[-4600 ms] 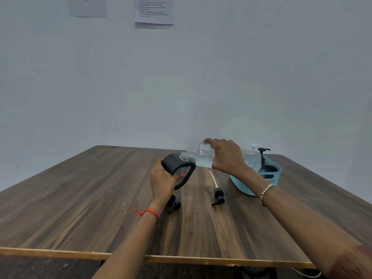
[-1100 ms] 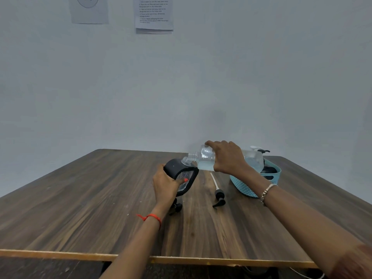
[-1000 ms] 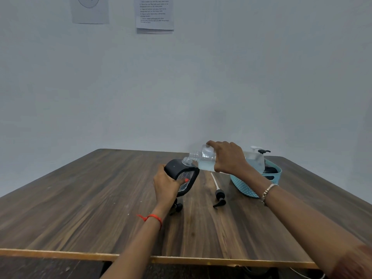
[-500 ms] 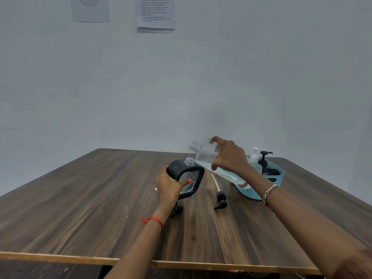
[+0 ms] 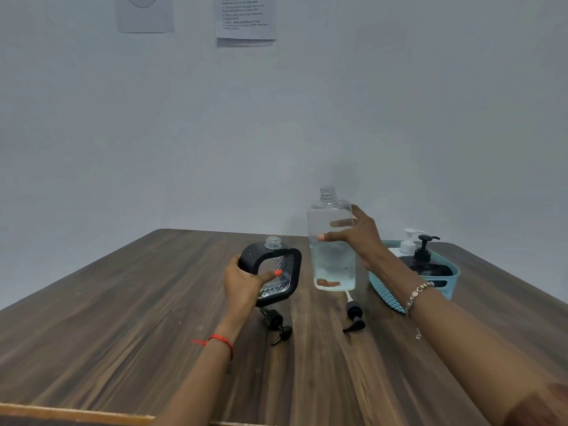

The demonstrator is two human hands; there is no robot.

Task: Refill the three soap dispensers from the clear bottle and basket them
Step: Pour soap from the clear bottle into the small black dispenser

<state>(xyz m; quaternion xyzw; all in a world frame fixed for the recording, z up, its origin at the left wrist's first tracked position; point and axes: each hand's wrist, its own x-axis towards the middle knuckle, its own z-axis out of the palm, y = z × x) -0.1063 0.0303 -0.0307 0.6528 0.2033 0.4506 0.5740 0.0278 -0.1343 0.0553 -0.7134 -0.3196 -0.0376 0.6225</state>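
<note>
Above wooden table (image 5: 123,318), left hand (image 5: 242,287) grips black dispenser (image 5: 292,269); right hand (image 5: 359,238) grips clear bottle (image 5: 333,265) upright, seemingly aloft.

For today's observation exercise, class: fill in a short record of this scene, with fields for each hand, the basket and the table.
Left hand: grips the black-framed dispenser, neck open
Right hand: holds the clear bottle upright, uncapped, part full
Basket: white-topped dispenser and black dispenser inside, pumps fitted
Table: two loose pump heads lying on it
</note>
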